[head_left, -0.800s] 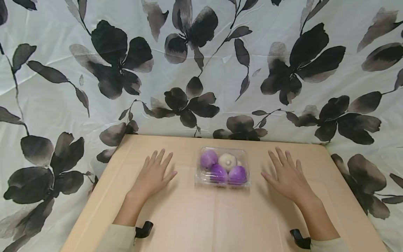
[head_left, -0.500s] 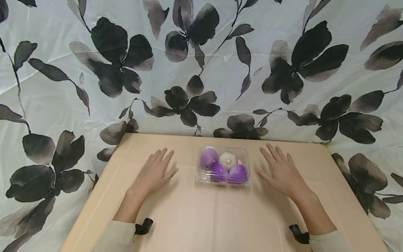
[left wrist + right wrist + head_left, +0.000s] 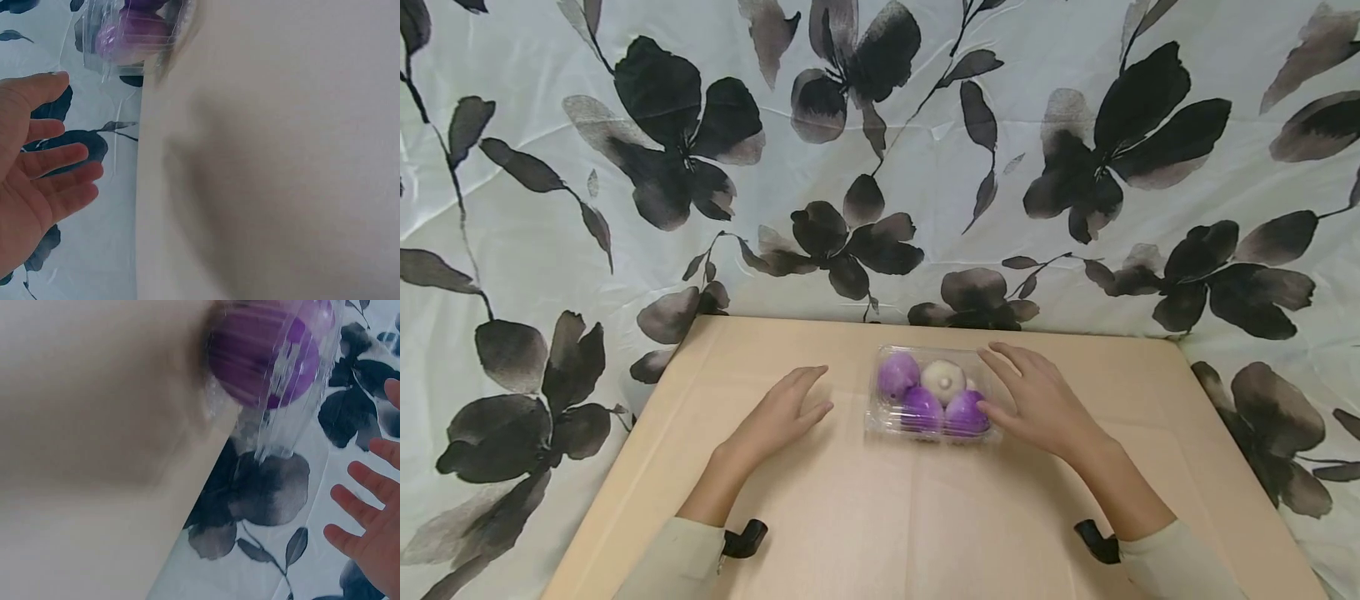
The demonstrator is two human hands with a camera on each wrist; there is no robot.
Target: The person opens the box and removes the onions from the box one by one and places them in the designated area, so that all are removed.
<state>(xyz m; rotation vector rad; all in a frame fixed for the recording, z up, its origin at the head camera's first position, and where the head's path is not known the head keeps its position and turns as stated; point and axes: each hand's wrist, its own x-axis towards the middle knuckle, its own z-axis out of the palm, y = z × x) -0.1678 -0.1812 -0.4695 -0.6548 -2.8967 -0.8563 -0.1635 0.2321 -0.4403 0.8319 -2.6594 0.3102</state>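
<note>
A clear plastic clamshell box [image 3: 887, 423] stands closed on the table, holding several glossy purple round pieces [image 3: 921, 410] and a cream one [image 3: 942, 382] with a small nub. My right hand [image 3: 1048, 404] hovers at the box's right side, its fingertips overlapping that edge in the head view. In the right wrist view, the fingers of this right hand [image 3: 369, 494] are spread and apart from the plastic. To the box's left, a gap separates it from my left hand [image 3: 775, 423], held with fingers extended. Neither hand holds anything.
The light wooden-looking tabletop [image 3: 880, 517] ends just behind the box. A white cloth [image 3: 970, 192] with dark flowers hangs behind and around it. Black wrist-worn pieces [image 3: 744, 539] sit at both cuffs.
My right hand has moved left to the box's right side. My left hand has turned and shifted slightly toward the box. The box has stayed in place.
</note>
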